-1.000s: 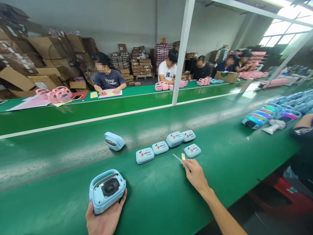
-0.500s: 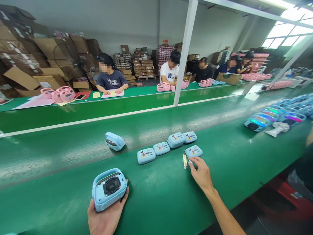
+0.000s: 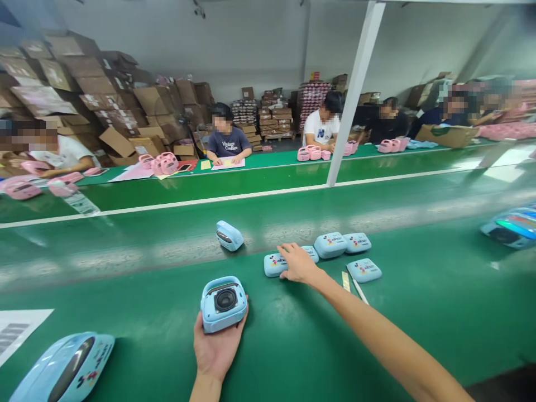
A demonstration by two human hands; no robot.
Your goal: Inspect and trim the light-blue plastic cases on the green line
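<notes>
A light blue speaker housing [image 3: 224,304] with a handle and a round black speaker rests in my left hand [image 3: 220,346], its fingers wrapped round the underside. My right hand [image 3: 297,263] lies over the left part of the row of blue printed covers [image 3: 330,245], fingers spread over the leftmost cover [image 3: 273,266] and its neighbour. Whether it grips one cannot be told. To the right sit a separate cover [image 3: 365,270], a yellowish strip [image 3: 345,281] and a thin white tool [image 3: 360,291].
One blue speaker [image 3: 229,235] stands beyond my left hand; another [image 3: 62,368] is at the near left, beside a printed sheet [image 3: 20,329]. A white post [image 3: 355,92] rises from the bench. Several people sit across it with pink speakers [image 3: 165,163].
My right hand has moved left from the thin tool and separate cover to the leftmost covers. The tool now lies on the table. The view has turned left; my left hand still holds the housing.
</notes>
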